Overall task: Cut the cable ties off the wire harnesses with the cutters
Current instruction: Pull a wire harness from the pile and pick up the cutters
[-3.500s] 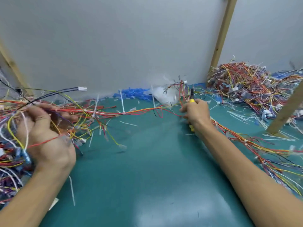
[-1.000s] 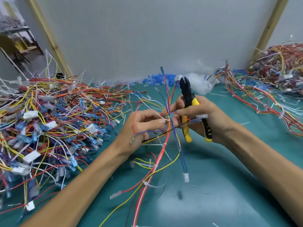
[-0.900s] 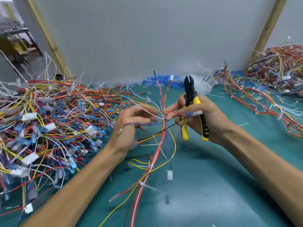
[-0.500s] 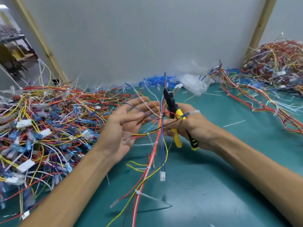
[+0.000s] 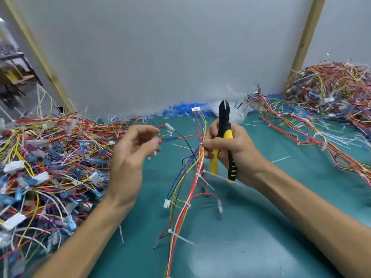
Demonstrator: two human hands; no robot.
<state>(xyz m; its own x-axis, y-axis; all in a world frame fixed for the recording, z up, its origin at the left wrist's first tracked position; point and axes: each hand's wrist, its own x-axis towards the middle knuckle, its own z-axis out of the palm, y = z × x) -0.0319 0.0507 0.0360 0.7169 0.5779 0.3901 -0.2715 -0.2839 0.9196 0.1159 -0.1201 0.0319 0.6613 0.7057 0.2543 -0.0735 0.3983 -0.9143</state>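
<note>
We had the cutters (image 5: 224,137) in our right hand (image 5: 230,151), fingers wrapped around the yellow and black handles, the black nose pointing up and away from the work. That same hand also pinched the wire harness (image 5: 197,173) we were working on, which hung from our fingers down across the green counter (image 5: 261,227) toward us. Our left hand (image 5: 130,157) hovered just beside it, fingers loosely curled and apart, gripping nothing that we could make out, though thin wires ran close past the fingertips.

The harness in hand was not finished. We counted at least three white cable ties on it: an upper tie (image 5: 197,175) just below our right hand, a middle tie (image 5: 187,205), and a lower tie (image 5: 170,231) with its long tail sticking out. The cutter's nose was nowhere near any of them, so we judged no cut was under way.

To our left lay a big tangled pile (image 5: 40,167) of harnesses; whether cut or waiting, we could not tell. A second pile (image 5: 337,87) sat at the far right. Loose white tie scraps (image 5: 281,159) on the counter suggested a fair number of cuts were behind us, with much left.
</note>
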